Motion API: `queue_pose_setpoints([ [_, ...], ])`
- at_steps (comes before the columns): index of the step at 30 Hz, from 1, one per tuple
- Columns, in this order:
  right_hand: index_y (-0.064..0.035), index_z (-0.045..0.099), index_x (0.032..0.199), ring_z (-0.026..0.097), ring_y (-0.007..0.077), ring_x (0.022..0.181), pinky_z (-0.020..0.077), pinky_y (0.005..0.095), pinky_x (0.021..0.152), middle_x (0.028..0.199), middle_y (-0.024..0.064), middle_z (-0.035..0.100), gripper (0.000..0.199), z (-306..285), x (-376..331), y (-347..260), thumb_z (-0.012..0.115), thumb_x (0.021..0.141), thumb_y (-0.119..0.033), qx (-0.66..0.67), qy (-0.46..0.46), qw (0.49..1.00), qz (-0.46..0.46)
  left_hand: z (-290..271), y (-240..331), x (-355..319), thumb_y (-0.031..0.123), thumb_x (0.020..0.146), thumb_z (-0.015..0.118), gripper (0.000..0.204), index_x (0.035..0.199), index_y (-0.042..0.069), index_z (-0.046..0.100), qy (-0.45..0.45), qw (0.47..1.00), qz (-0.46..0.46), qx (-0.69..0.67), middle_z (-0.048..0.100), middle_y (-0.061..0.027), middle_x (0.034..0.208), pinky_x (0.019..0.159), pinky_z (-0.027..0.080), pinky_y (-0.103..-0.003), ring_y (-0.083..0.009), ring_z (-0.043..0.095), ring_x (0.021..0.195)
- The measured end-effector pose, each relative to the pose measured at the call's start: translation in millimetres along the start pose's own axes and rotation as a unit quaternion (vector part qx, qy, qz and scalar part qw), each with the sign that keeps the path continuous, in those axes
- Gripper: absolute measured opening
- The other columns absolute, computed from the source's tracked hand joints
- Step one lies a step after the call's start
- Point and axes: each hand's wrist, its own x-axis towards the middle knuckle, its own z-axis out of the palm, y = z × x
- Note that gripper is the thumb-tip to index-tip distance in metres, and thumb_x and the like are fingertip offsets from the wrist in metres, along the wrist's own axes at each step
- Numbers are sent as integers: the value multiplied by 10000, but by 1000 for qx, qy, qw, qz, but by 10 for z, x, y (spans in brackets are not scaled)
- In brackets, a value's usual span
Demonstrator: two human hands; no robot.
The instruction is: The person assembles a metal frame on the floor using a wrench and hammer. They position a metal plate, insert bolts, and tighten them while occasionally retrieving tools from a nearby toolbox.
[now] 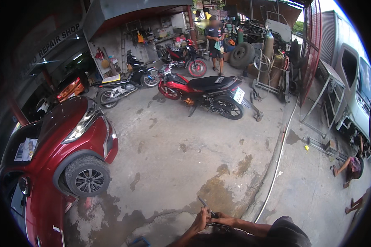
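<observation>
1. Left hand (pixel 200 219) wraps around a slim grey tool (pixel 203 202), held low above the floor, its tip poking up; the right hand (pixel 224 220) meets it at the dark end (whether it grasps too, I cannot tell).
2. The concrete floor (pixel 185 164) is grey and blotched with dark stains; a white hose (pixel 270 192) runs along it.
3. A red car (pixel 49 140) stands at left, its front wheel turned; a red motorcycle (pixel 214 82) stands ahead.
4. Behind, a large tyre (pixel 242 55) leans near gas cylinders (pixel 268 45); a pale truck (pixel 356 61) stands at right.
</observation>
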Motion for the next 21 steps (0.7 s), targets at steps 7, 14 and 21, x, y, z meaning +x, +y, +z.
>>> queue_pose_setpoints([
  [7, -79, 637, 830, 486, 68, 525, 358, 245, 437, 649, -46, 520, 481, -821, -193, 15, 743, 870, -547, 305, 118, 945, -9, 513, 713, 861, 770, 956, 250, 800, 1175, 51, 523, 4, 967, 182, 179, 644, -93, 678, 537, 459, -376, -235, 628, 593],
  [14, -72, 631, 851, 469, 80, 516, 381, 274, 463, 663, -26, 524, 465, -1145, -56, 195, 726, 886, -525, 319, 268, 909, -24, 612, 831, 1781, 741, 957, 319, 797, 1211, 9, 502, -128, 929, 279, 206, 665, -129, 706, 583, 489, -410, -325, 675, 635],
  [21, -83, 663, 1049, 532, 86, 716, 395, 246, 584, 837, -19, 614, 187, -1653, -585, -181, 653, 976, -255, 442, 418, 781, -143, 1268, 1103, 2729, 701, 946, 464, 771, 1330, 33, 442, -366, 867, 289, 177, 689, -150, 740, 605, 518, -384, -317, 701, 668],
])
